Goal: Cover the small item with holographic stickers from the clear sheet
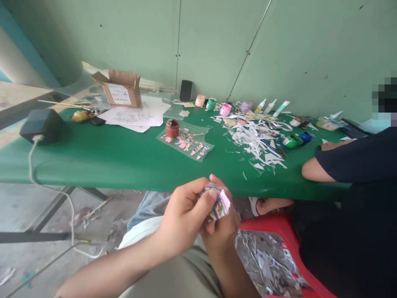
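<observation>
Small patterned piece with pink edge [218, 210]: at near side of green table [124, 165]. Left hand [182, 211]: grip clamped on piece, thumb on top. Right hand [223, 228]: same, from below. Best pinch softly (looks thin, might bend).

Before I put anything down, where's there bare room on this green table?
The widest bare patch lies between the black box and the clear sheet under the brown pot, in front of the printed papers. A narrower one separates that sheet from the white scraps. Around the scraps and paint jars it's crowded.
</observation>
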